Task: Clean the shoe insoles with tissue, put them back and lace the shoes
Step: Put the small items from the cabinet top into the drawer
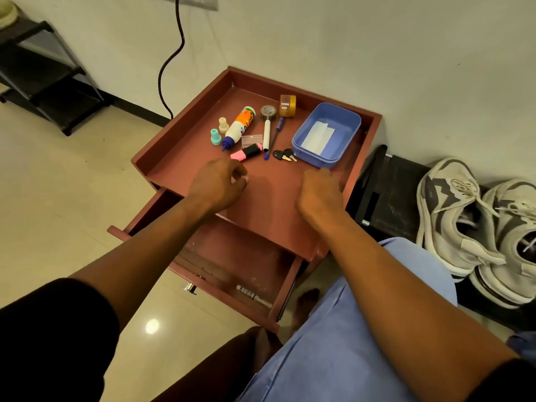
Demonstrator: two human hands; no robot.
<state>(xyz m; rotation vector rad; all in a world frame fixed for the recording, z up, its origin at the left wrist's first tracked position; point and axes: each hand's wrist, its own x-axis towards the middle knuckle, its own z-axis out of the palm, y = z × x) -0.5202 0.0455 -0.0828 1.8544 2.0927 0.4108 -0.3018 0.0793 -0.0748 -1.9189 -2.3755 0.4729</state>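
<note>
Two white and grey sneakers (475, 227) with loose laces stand on a low black rack at the right, side by side. A folded white tissue (317, 136) lies inside a blue plastic tub (307, 153) on the red-brown side table (261, 210). My left hand (217, 182) hovers over the table top with its fingers curled and nothing visible in them. My right hand (320, 191) hangs just in front of the tub, fingers bent down, holding nothing. Both hands are well apart from the shoes.
A glue bottle (239, 126), pink highlighter (246, 152), pens, tape rolls, small caps and keys (285, 155) lie on the table. Its drawer (232, 274) stands pulled out with a marker inside. A black cable hangs down the wall. A black shelf (43, 71) stands far left.
</note>
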